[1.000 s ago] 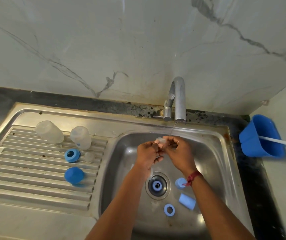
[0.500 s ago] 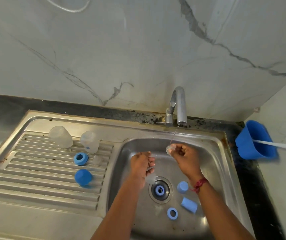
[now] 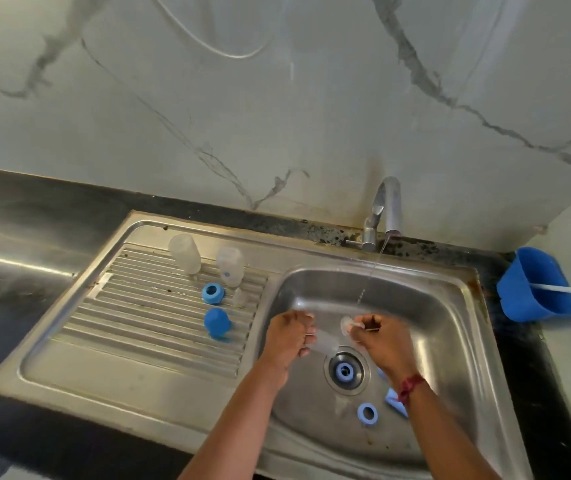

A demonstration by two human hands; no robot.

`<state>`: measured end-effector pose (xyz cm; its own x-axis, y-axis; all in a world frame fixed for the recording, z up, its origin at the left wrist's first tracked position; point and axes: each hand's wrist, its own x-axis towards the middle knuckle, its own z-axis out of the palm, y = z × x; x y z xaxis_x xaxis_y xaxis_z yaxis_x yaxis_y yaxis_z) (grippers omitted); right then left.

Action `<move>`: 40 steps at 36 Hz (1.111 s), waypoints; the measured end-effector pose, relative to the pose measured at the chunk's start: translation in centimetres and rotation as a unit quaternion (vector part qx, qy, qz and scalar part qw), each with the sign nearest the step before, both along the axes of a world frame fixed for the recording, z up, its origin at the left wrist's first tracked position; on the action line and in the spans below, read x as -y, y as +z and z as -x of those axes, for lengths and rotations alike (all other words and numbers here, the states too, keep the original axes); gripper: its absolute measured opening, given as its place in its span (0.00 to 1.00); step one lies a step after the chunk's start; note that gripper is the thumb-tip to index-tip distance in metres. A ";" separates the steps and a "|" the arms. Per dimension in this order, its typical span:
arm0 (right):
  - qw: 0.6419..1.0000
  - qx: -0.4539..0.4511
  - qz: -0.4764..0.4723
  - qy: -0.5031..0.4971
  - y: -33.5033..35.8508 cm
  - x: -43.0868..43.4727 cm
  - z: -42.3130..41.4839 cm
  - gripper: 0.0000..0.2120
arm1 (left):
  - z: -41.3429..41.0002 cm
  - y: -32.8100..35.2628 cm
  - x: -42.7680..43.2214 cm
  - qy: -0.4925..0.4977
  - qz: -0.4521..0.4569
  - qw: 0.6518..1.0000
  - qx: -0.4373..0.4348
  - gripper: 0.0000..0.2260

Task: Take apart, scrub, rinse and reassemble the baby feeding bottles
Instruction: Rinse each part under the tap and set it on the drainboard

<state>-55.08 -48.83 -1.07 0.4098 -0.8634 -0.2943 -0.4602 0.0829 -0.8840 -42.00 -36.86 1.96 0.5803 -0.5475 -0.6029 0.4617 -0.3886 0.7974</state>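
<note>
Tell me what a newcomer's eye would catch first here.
Two hands work in the sink basin below the tap's thin stream: the right hand pinches a small clear part, the left hand beside it. Blue rings lie near the drain, and two clear bottles stand on the drainboard beside a blue cap.

I see a white wall (image 3: 277, 116) veined in grey, a black tabletop (image 3: 52, 202) and a silver-grey sink (image 3: 121, 372). The dome cap (image 3: 217, 322), the ring (image 3: 367, 414) and the tub (image 3: 533, 289) are blue. The bottles (image 3: 184, 252) are frosted white, the wrist thread (image 3: 410, 384) red.
</note>
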 end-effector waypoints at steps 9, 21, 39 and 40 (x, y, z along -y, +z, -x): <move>0.999 0.018 0.041 0.003 1.6 -3.6 -3.0 0.07 | -1.8 2.7 -2.4 0.064 0.068 0.995 -0.018 0.06; 0.960 0.027 0.229 0.162 6.6 -10.0 -16.2 0.08 | -13.6 4.7 -8.0 0.290 0.164 0.943 -0.001 0.04; 0.902 -0.147 0.276 0.298 2.2 -14.7 -29.9 0.12 | -24.1 -0.9 -13.3 0.379 0.077 0.922 0.033 0.10; 0.900 -0.147 0.279 0.301 1.9 -14.8 -30.3 0.12 | -24.4 -1.1 -13.5 0.379 0.072 0.922 0.031 0.09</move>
<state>-24.78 -34.03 0.84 0.8281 -0.5578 -0.0560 -0.4936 -0.6781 -0.5445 -17.64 -23.34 0.85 0.8605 -0.0423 -0.5076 0.5082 0.1391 0.8499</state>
